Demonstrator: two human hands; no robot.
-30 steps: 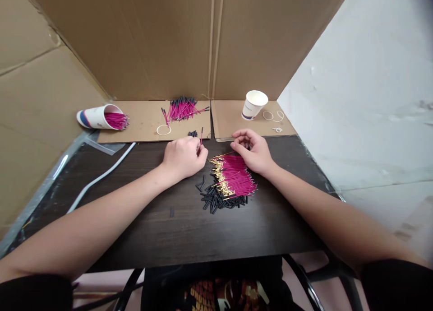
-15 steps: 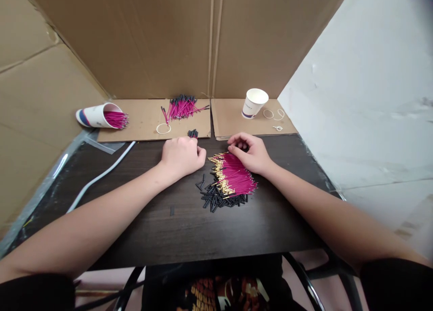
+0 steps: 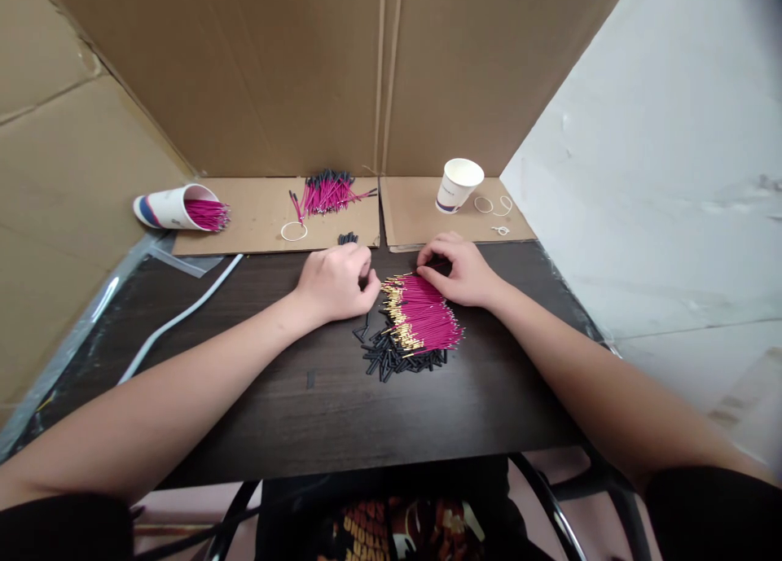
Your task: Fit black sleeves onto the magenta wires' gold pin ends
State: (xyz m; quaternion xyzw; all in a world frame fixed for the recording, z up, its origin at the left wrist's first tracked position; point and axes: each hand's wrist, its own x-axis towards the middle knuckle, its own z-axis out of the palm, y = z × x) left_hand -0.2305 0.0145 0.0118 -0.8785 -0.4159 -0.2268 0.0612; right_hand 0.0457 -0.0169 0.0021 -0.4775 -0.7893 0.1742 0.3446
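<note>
Curled fingers and a bent thumb are what I get on the left hand [image 3: 336, 282]; from my remote feed I cannot tell whether they pinch anything. The right hand [image 3: 461, 272] arches thumb and forefinger at the far end of the flat pile of thin magenta wires with gold-coloured tips [image 3: 424, 308], and I cannot make out what it holds. That pile lies on the dark wood-grain table [image 3: 274, 418], just beside a loose heap of short black tubes [image 3: 391, 359]. I see a white paper cup [image 3: 459, 185] upright beyond the right hand.
</note>
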